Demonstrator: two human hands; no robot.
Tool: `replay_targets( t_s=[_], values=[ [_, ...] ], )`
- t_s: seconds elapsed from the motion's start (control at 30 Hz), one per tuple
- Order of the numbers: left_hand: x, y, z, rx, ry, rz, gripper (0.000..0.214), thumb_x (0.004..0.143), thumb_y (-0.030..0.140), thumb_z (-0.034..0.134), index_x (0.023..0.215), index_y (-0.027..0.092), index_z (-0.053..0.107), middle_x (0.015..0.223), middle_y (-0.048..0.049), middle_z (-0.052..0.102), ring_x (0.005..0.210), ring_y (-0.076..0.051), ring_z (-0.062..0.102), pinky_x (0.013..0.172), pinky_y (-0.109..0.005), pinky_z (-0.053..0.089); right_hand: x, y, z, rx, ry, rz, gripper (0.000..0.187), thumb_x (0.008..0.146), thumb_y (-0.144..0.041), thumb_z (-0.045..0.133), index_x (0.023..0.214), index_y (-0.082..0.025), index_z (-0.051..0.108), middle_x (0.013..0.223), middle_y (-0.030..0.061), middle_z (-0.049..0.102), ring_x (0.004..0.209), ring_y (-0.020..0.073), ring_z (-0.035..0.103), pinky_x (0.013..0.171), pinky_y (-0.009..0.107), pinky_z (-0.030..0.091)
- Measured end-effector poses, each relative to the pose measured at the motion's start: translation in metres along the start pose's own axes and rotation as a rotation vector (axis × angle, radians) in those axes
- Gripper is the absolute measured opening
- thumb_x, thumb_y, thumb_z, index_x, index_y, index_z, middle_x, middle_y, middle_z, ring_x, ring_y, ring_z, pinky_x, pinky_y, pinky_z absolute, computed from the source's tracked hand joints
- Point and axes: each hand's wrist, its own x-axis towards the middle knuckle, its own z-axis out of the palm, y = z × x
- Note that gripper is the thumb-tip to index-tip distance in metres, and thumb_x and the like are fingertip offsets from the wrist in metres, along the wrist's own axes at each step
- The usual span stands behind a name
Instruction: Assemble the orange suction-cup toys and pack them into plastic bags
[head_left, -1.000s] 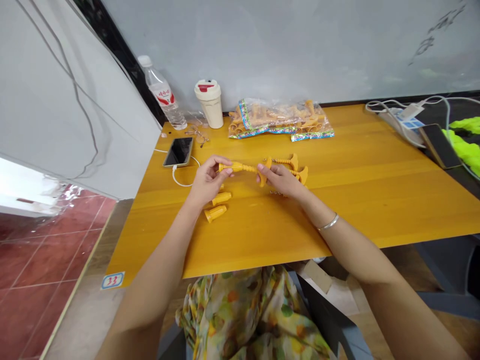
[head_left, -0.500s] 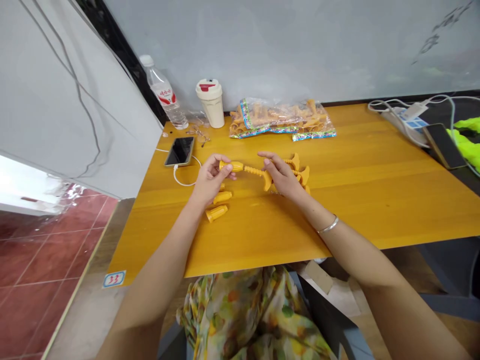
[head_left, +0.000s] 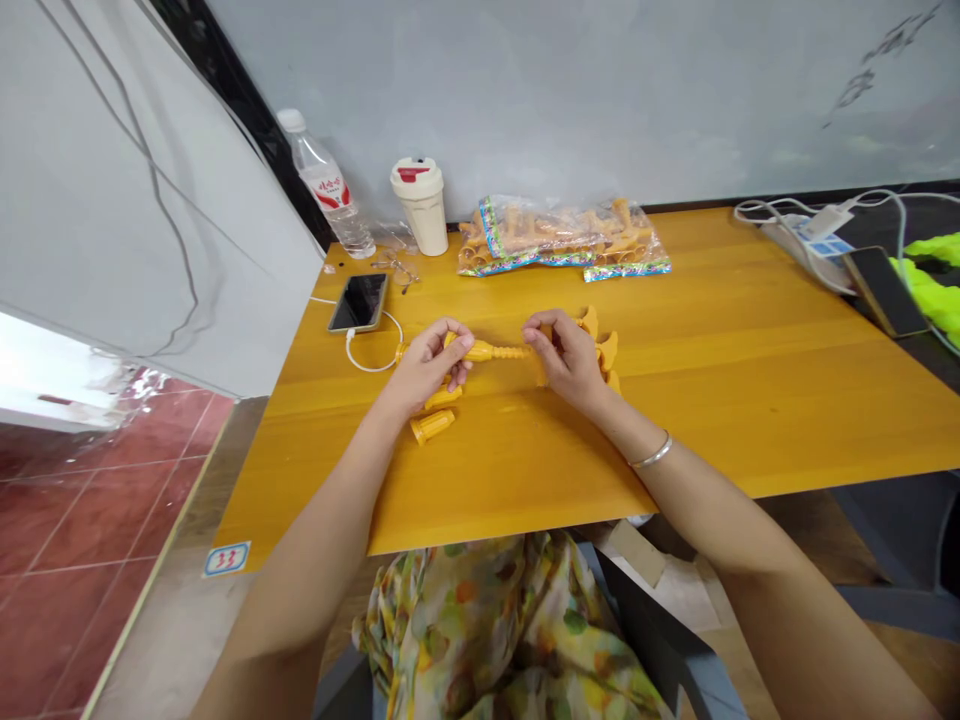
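Note:
My left hand (head_left: 429, 368) is closed around a yellow plastic tapered sleeve (head_left: 478, 351), pinched between thumb and fingers above the table. From the sleeve's narrow end a yellow ridged rod (head_left: 510, 352) runs to the right, in line with it. My right hand (head_left: 568, 365) has its fingers pressed together at the rod's far end; part of the rod's head shows beneath them, the rest is covered. Beneath my left hand lie loose tapered sleeves, one (head_left: 433, 427) nearest me. Behind my right hand several yellow pieces with curved heads (head_left: 607, 352) lie partly hidden.
Clear bags of yellow parts (head_left: 562, 240) lie along the wall. At the back left stand a white lidded cup (head_left: 424, 210) and a water bottle (head_left: 330, 190), with a cabled phone (head_left: 359, 303) before them. A power strip (head_left: 814, 245) and another phone (head_left: 885, 290) sit far right.
Both hands have shifted slightly, bringing the sleeve and rod a little lower and more level. My right fingers, extended before, have closed at the rod's head end.

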Motion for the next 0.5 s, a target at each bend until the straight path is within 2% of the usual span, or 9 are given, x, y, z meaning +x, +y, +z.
replay_targets(
  t_s=[0.17, 0.27, 0.33, 0.4, 0.5],
  values=[
    [-0.002, 0.002, 0.007, 0.039, 0.005, 0.146, 0.041, 0.075, 0.047, 0.084, 0.09, 0.019, 0.058, 0.066, 0.0049, 0.059, 0.053, -0.007, 0.057, 0.049, -0.019, 0.048, 0.008, -0.002, 0.002, 0.419, -0.009, 0.373, 0.052, 0.083, -0.075, 0.06, 0.08, -0.023, 0.053, 0.077, -0.001, 0.053, 0.064, 0.0119, 0.046, 0.057, 0.025, 0.045],
    [0.0, -0.001, 0.01, 0.04, 0.036, 0.191, 0.04, 0.073, 0.045, 0.086, 0.089, 0.019, 0.059, 0.068, 0.0048, 0.059, 0.054, -0.006, 0.057, 0.05, -0.018, 0.048, 0.008, 0.002, 0.006, 0.556, -0.026, 0.481, 0.056, 0.081, -0.078, 0.06, 0.08, -0.023, 0.052, 0.075, -0.0017, 0.052, 0.058, 0.0103, 0.044, 0.052, 0.024, 0.045],
    [0.001, -0.003, 0.009, 0.01, 0.059, 0.183, 0.04, 0.073, 0.045, 0.086, 0.089, 0.02, 0.059, 0.067, 0.0052, 0.059, 0.054, -0.006, 0.057, 0.05, -0.017, 0.048, 0.005, 0.006, 0.007, 0.533, -0.032, 0.442, 0.059, 0.086, -0.082, 0.047, 0.082, -0.023, 0.053, 0.074, -0.0009, 0.053, 0.058, 0.0111, 0.047, 0.056, 0.026, 0.048],
    [0.001, -0.004, 0.007, -0.054, 0.067, 0.145, 0.041, 0.075, 0.047, 0.085, 0.091, 0.02, 0.058, 0.067, 0.0051, 0.061, 0.054, -0.007, 0.058, 0.048, -0.017, 0.046, 0.001, 0.009, 0.006, 0.436, -0.064, 0.309, 0.065, 0.089, -0.085, 0.034, 0.09, -0.024, 0.056, 0.077, 0.0008, 0.055, 0.061, 0.0132, 0.05, 0.063, 0.03, 0.05],
    [0.001, -0.002, 0.003, -0.141, 0.067, 0.086, 0.043, 0.075, 0.049, 0.084, 0.091, 0.022, 0.055, 0.069, 0.0049, 0.063, 0.052, -0.007, 0.057, 0.045, -0.017, 0.043, -0.001, 0.012, -0.001, 0.203, -0.163, 0.035, 0.072, 0.084, -0.088, 0.038, 0.102, -0.022, 0.06, 0.09, 0.0053, 0.061, 0.076, 0.0173, 0.057, 0.077, 0.035, 0.05]
  ],
)
